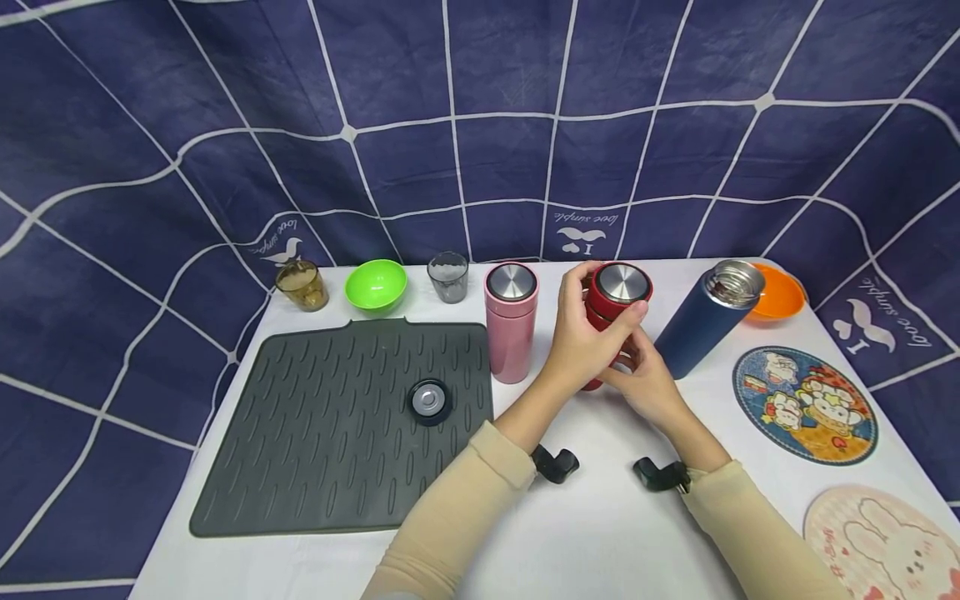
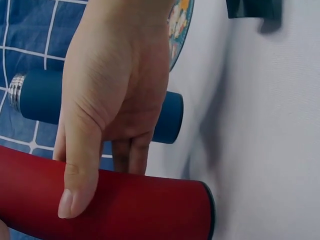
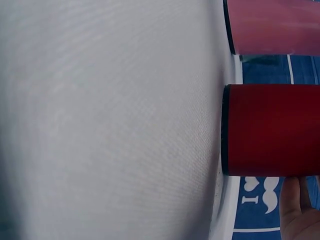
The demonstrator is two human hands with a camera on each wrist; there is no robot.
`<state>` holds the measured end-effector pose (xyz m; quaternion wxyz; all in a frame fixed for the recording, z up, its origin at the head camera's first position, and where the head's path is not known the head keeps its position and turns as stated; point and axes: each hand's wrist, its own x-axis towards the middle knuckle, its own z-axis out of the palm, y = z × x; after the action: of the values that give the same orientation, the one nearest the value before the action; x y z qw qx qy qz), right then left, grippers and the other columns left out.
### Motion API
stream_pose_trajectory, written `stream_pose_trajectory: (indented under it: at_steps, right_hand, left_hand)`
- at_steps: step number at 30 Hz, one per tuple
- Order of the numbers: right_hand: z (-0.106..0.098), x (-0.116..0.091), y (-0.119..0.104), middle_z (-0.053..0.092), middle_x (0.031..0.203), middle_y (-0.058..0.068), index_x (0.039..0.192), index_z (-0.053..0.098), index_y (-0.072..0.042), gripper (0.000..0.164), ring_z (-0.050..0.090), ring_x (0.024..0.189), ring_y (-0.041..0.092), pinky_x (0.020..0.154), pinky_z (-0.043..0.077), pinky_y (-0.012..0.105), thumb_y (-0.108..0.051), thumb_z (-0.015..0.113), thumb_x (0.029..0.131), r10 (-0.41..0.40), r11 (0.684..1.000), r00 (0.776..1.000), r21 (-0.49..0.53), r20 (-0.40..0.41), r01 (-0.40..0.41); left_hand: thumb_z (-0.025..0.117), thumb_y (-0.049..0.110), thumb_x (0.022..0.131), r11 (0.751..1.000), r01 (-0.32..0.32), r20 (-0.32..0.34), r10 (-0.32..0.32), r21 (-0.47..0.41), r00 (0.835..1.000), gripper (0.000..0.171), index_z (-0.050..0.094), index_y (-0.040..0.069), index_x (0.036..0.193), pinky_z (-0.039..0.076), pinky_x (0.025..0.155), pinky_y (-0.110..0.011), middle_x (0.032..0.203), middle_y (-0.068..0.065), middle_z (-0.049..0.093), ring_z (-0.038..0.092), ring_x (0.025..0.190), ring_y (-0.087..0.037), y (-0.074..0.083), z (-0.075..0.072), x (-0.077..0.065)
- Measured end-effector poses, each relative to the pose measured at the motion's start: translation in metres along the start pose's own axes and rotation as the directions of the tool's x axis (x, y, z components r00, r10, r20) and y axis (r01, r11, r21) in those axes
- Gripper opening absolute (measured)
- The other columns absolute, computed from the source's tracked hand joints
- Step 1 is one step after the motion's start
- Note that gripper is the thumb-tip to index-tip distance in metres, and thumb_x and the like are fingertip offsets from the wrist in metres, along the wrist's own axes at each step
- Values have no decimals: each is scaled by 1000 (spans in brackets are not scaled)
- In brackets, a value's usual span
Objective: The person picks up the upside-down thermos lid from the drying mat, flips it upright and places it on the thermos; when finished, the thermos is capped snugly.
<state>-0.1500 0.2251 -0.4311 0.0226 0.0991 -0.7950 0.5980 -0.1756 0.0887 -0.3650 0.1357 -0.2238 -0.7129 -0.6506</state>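
A red thermos [image 1: 624, 283] with a brushed-metal lid top stands between both hands. My left hand [image 1: 583, 337] grips its upper part, fingers round the far side and thumb across the front just below the lid. Lower down, my right hand [image 1: 651, 379] holds the body from the right. In the left wrist view the right hand's [image 2: 117, 100] thumb lies along the red body [image 2: 150, 205]. The right wrist view shows the thermos base [image 3: 270, 130] close over the white tabletop, with right-hand fingers [image 3: 297, 210] beside it.
A pink thermos [image 1: 512, 325] stands left, a lidless blue thermos [image 1: 697, 325] right. A dark round lid [image 1: 430, 402] lies on the grey mat [image 1: 330, 467]. Behind are a brown glass [image 1: 302, 286], green bowl [image 1: 377, 286], grey glass [image 1: 448, 279] and orange bowl [image 1: 780, 296]. Round placemats [image 1: 806, 404] lie right.
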Motion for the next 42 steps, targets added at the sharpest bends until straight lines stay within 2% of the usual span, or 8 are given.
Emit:
stream_pose_trajectory:
  at_steps: [4,8,15,20,23,28,35,42]
  right_hand:
    - [-1,3,12,51,129,4,141,36,-16,73,50,113,3,93,44,12,-6,74,79,-10,1000,1000,-13,-6,10]
    - [-1,2,13,51,127,-2,139,38,-15,69,52,112,2,92,44,13,-7,74,80,3,1000,1000,-8,-14,-3]
    - [-1,0,-2,51,128,6,141,36,-11,72,51,110,2,92,44,13,-4,73,80,-14,1000,1000,-2,-1,14]
    - [0,-3,-15,52,125,2,138,38,-6,66,51,108,-1,92,44,13,-4,72,81,0,1000,1000,-12,-1,0]
    - [1,-5,-15,52,125,3,137,39,-6,65,52,108,-1,92,44,14,-5,72,81,3,1000,1000,-12,4,-3]
    - [1,-5,-14,51,130,10,142,35,-13,72,51,111,0,93,44,13,-6,73,80,-11,1000,1000,-11,5,11]
    - [1,-4,-14,49,130,13,140,36,-7,69,51,110,0,93,44,13,-3,72,81,-3,1000,1000,4,3,3]
    - [3,-4,-16,49,130,16,141,34,-5,70,50,109,-4,93,43,12,-3,71,81,-10,1000,1000,-26,-6,10]
  left_hand:
    - [59,29,88,999,-32,22,32,16,999,62,32,20,143,42,100,-23,135,-2,41,37,124,-10,-2,-1,0]
    - [71,31,82,1000,1,-4,-1,-20,1000,71,30,20,139,44,96,-22,132,1,43,43,118,-7,-1,0,0]
    - [64,30,86,999,-21,21,20,39,1000,65,31,23,142,39,101,-24,136,1,41,35,124,-8,-2,0,-1]
    - [69,31,82,1000,5,-7,-5,-8,1000,71,28,22,140,41,100,-24,134,1,41,40,121,-8,-1,2,-1]
    - [71,34,81,1000,24,-14,-24,-8,1000,70,29,18,135,44,96,-22,130,1,42,43,117,-7,0,2,-2]
    - [55,31,91,999,-21,37,20,29,999,59,30,20,142,41,100,-24,136,-2,40,35,125,-10,-1,0,-2]
    - [69,30,83,1000,-7,-11,7,-25,1000,69,27,14,135,43,96,-22,130,-2,42,44,116,-8,-2,1,-2]
    - [59,27,89,999,-40,5,40,2,999,65,26,19,144,40,103,-24,137,-6,39,39,125,-12,-3,0,-2]
